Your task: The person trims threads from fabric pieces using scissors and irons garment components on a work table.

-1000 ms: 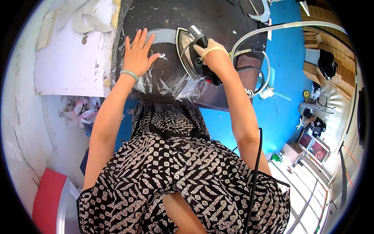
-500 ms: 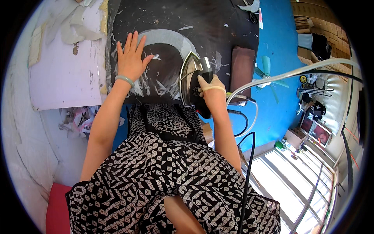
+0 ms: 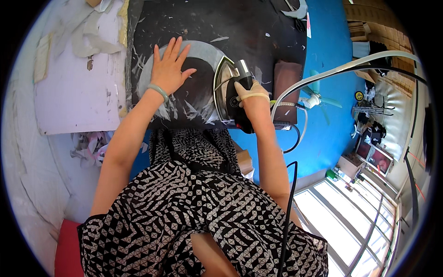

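Observation:
A curved, crescent-like strip of pale grey material (image 3: 206, 51) lies on the dark ironing surface (image 3: 249, 27). My left hand (image 3: 170, 69) rests flat on its upper left part, fingers spread, holding nothing. A pale bangle circles that wrist. My right hand (image 3: 254, 97) is wrapped round the handle of a black and silver iron (image 3: 224, 92). The iron stands at the strip's right end, its tip pointing away from me, and hides what lies under it. Pale band-like material crosses the back of my right hand.
Thin fabric scraps (image 3: 191, 111) litter the near part of the surface. A folded brown cloth (image 3: 286, 83) lies to the right. A light hose (image 3: 341, 76) and black cable trail off right from the iron. Beyond the surface, a green fan (image 3: 314, 99) stands over blue floor.
My left hand has shifted slightly right along the grey strip. More of the strip shows left of that hand. The iron and my right hand have moved a little right.

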{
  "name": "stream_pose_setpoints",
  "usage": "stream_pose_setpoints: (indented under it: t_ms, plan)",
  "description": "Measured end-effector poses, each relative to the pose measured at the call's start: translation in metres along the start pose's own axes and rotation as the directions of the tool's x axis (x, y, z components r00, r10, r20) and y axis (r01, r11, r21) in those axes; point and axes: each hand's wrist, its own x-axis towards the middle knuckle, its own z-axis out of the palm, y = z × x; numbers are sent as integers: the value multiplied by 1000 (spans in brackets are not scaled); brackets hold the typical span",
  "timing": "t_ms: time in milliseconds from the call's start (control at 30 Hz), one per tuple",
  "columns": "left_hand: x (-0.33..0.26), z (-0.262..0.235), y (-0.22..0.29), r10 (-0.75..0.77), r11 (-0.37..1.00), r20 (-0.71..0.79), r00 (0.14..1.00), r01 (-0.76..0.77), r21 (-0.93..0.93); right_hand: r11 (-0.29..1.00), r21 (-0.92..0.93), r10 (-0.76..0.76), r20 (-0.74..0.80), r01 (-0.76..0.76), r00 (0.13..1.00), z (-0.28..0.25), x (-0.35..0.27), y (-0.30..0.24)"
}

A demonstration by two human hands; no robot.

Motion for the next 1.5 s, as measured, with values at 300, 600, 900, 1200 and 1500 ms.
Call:
stream_pose_setpoints:
  t_ms: [300, 600, 900, 1200, 1500]
  plan:
    - [-45, -21, -3, -241, 970, -50, 969, 242, 9, 926, -278, -207, 199, 257, 958, -20, 46, -28]
    - [-104, -18, 20, -433, 899, -97, 896, 438, 30, 798, -305, -410, 357, 520, 839, -20, 76, -63]
    - [-108, -19, 27, -447, 893, -150, 882, 450, -14, 493, -447, -449, 605, 747, 658, -5, 76, -132]
    - [-107, -23, 33, -461, 886, -54, 886, 462, 28, 211, -561, -400, 698, 801, 594, 33, 74, -168]
    - [-106, -19, 29, -435, 897, -83, 897, 439, 52, 590, -581, -299, 488, 561, 820, -8, 77, -122]
